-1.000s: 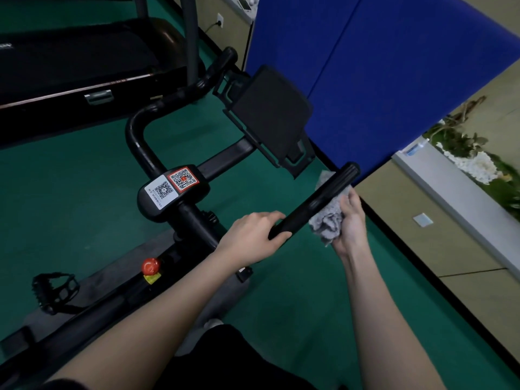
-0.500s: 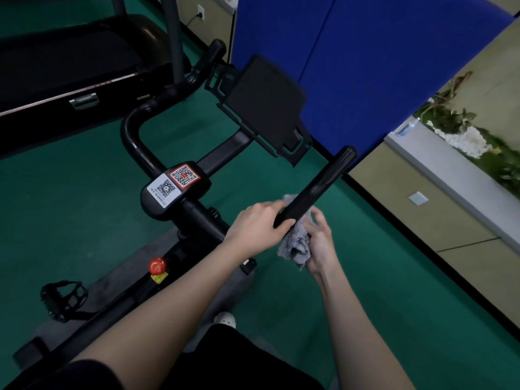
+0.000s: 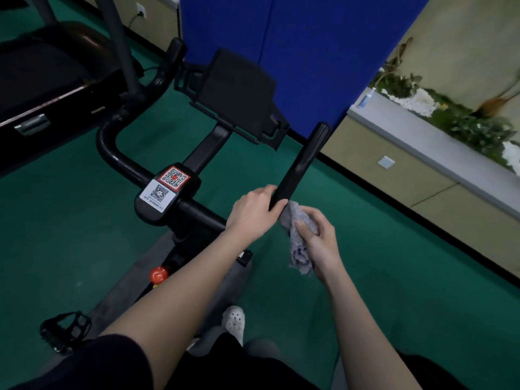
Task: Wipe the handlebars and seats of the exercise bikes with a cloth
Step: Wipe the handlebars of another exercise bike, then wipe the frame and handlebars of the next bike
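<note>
Cloth [image 3: 298, 240]: grey, bunched, just right of frame centre, pinched between thumb and curled fingers of right hand [image 3: 320, 243], its upper edge touching the base of the handlebar grip. Loose end hanging toward 6 o'clock.
Left hand [image 3: 253, 212]: at 9 o'clock of the cloth, fingers wrapped round the near end of the right handlebar [image 3: 304, 161].
Right handlebar: black, slanting toward 1 o'clock.
Clamp block [image 3: 166, 194]: at 10 o'clock, two QR stickers on top.
Red knob [image 3: 159, 274]: at 7 o'clock, low on frame.
Pedal [image 3: 66, 330]: farther toward 8 o'clock.
Tablet holder [image 3: 239, 94]: at 12 o'clock, black.
Treadmill [image 3: 42, 80]: at 10 o'clock, far.
Blue panel [image 3: 323, 46]: at 1 o'clock, far.
</note>
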Demonstrator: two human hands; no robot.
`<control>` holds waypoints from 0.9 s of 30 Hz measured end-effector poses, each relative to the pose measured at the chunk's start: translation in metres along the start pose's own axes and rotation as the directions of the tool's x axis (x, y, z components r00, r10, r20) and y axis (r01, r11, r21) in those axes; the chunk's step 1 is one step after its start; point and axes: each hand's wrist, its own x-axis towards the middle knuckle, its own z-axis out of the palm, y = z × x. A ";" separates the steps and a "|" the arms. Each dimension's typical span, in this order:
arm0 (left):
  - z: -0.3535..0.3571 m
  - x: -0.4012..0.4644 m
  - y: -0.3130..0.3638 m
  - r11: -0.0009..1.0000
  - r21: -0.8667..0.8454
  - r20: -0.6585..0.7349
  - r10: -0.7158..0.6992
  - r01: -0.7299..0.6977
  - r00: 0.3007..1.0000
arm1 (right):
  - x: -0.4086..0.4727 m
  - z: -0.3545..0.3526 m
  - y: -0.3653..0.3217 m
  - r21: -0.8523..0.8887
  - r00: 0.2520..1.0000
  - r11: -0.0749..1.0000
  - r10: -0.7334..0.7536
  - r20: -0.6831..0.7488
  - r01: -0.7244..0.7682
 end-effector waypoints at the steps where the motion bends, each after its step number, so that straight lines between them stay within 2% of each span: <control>1: 0.000 0.000 0.000 1.000 0.003 0.005 0.002 -0.002 1.000 | -0.006 -0.002 -0.004 -0.031 0.999 0.999 -0.034 -0.025 0.033; 4: 0.001 -0.002 -0.001 1.000 0.010 0.001 0.027 -0.027 1.000 | -0.025 -0.009 -0.006 -0.110 0.991 0.991 -0.087 -0.106 0.075; 8: 0.001 -0.006 -0.002 0.997 0.015 -0.013 0.080 -0.080 0.997 | -0.050 -0.019 0.005 -0.158 0.962 0.987 -0.036 -0.271 -0.007; 12: 0.001 -0.008 -0.004 0.989 0.044 -0.051 0.140 -0.138 0.989 | -0.072 -0.025 0.014 -0.142 0.935 0.986 0.029 -0.354 -0.085; 17: 0.003 -0.012 0.003 0.927 0.184 -0.081 0.345 -0.326 0.935 | -0.087 -0.035 0.019 -0.092 0.917 0.991 0.057 -0.395 -0.102; 22: 0.024 -0.027 0.035 0.837 0.263 0.079 0.477 -0.480 0.875 | -0.097 -0.059 0.031 -0.029 0.884 0.993 0.085 -0.460 -0.111; 27: 0.070 -0.041 0.083 0.785 0.275 0.238 0.504 -0.555 0.830 | -0.118 -0.106 0.049 -0.011 0.839 0.991 0.105 -0.534 -0.131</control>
